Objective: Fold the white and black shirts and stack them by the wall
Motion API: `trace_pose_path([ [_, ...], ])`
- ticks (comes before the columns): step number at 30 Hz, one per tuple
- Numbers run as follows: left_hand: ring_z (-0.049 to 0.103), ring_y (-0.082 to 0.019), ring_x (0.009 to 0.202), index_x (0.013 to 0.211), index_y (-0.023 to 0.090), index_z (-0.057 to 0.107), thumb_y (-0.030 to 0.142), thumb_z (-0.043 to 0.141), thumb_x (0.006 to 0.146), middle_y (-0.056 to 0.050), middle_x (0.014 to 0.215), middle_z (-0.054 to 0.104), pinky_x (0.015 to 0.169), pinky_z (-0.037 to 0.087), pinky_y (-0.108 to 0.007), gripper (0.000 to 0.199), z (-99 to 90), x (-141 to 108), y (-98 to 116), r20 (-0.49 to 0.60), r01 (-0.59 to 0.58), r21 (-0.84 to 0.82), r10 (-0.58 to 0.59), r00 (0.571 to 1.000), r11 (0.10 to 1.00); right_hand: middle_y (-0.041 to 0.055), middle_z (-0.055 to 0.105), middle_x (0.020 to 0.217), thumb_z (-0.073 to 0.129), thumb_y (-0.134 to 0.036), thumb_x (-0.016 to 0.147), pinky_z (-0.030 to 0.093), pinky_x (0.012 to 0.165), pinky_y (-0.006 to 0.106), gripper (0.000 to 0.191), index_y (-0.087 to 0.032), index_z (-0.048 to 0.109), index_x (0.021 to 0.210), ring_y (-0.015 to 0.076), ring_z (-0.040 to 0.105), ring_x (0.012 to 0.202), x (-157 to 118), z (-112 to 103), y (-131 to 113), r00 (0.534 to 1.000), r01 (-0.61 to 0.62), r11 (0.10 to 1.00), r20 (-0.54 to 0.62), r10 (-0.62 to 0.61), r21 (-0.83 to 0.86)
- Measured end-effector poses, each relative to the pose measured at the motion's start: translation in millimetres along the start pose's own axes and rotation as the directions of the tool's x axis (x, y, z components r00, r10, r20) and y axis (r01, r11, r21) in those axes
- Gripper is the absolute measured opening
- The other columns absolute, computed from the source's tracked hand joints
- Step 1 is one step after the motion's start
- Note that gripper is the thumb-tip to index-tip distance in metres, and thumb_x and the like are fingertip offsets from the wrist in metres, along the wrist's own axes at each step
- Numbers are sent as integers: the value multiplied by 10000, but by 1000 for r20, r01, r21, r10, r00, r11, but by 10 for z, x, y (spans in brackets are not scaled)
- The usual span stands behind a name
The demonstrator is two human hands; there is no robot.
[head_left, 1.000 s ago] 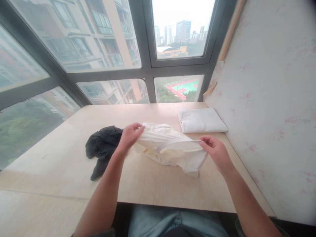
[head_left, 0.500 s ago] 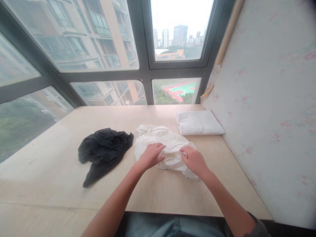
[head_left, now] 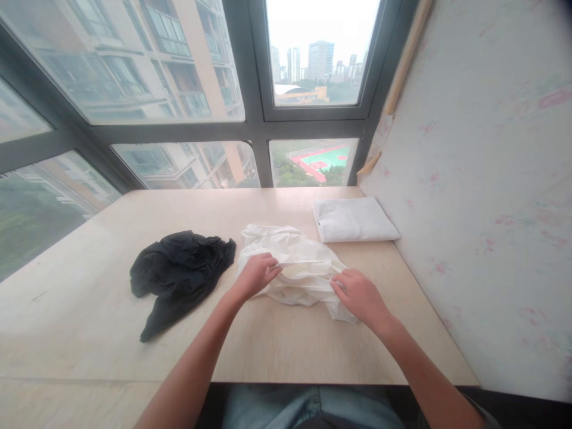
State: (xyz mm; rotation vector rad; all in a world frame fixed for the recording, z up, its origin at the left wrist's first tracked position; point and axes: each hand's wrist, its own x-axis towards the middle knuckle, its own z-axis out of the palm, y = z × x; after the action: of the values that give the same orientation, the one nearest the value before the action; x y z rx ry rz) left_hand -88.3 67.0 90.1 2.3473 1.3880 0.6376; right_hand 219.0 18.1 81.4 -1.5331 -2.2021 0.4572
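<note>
Both hands dropping onto table [head_left: 277, 351]: left hand [head_left: 254, 275] and right hand [head_left: 360, 295] pinching crumpled white garment [head_left: 295, 262], beside black garment [head_left: 179, 274]; next spreading flat.

Left hand [head_left: 255, 275] palm down, fingers curled in grip; right hand [head_left: 360, 296] likewise; forearms converging forward.

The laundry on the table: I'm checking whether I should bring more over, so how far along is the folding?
One white garment lies folded flat at the far right by the wall. In hand is the crumpled white garment: the left hand and right hand both grip it on the table, not yet laid flat. The black garment lies bunched to the left, untouched.
</note>
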Motion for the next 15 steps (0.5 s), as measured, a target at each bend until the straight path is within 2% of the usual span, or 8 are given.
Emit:
trace_pose_path([
  [2,627,-184,903,781,189,613,407,513,950,-73,974,682,839,457,-297,292,-156,-10,16,-75,10,-54,-14,997,999,79,659,841,493,-350,957,454,823,360,300,-234,694,767,242,591,894,0,-101,29,998,45,999,-53,-46,-20],
  [4,627,-187,965,841,192,607,438,518,948,-75,1060,688,881,457,-301,282,-321,-20,33,-145,30,-146,-52,988,989,98,671,953,510,-349,949,455,899,394,315,-228,674,708,253,581,967,19,-199,41,984,110,994,-141,-109,3],
  [6,618,-172,852,822,192,596,474,565,915,-41,924,691,805,461,-279,299,-471,-21,59,-207,65,-244,-118,971,968,120,635,1217,546,-354,924,409,1018,442,301,-216,668,686,287,528,1163,50,-273,30,956,157,987,-255,-146,26],
  [8,552,-144,706,772,192,575,509,607,875,8,737,620,697,432,-250,335,-590,-11,99,-263,99,-294,-180,948,951,108,557,1386,586,-380,893,352,1086,467,301,-208,656,657,316,448,1301,83,-304,3,945,159,985,-301,-131,72],
  [10,495,-128,656,750,192,553,531,612,860,31,672,551,653,404,-235,361,-674,8,146,-317,115,-288,-208,925,951,95,645,1277,580,-408,888,399,1030,439,316,-211,656,653,302,535,1218,109,-292,-32,979,110,976,-190,-74,187],
  [11,487,-126,659,756,191,556,534,609,859,31,675,545,652,400,-231,362,-704,19,168,-334,116,-286,-212,918,951,81,708,1136,563,-415,895,441,957,405,320,-215,666,667,278,606,1097,117,-273,-50,995,69,966,-89,-48,250],
  [13,490,-128,673,780,190,579,534,601,862,25,699,560,652,398,-228,355,-746,37,197,-335,112,-291,-210,918,950,39,740,865,526,-420,907,466,798,340,326,-223,687,703,228,655,845,125,-224,-83,995,-7,949,92,-24,316],
  [15,498,-132,686,805,188,609,533,591,868,17,723,582,647,394,-227,351,-769,45,200,-305,119,-287,-208,929,951,24,719,759,507,-420,906,446,724,314,333,-221,689,711,209,640,740,122,-182,-104,990,-37,948,141,-8,316],
])
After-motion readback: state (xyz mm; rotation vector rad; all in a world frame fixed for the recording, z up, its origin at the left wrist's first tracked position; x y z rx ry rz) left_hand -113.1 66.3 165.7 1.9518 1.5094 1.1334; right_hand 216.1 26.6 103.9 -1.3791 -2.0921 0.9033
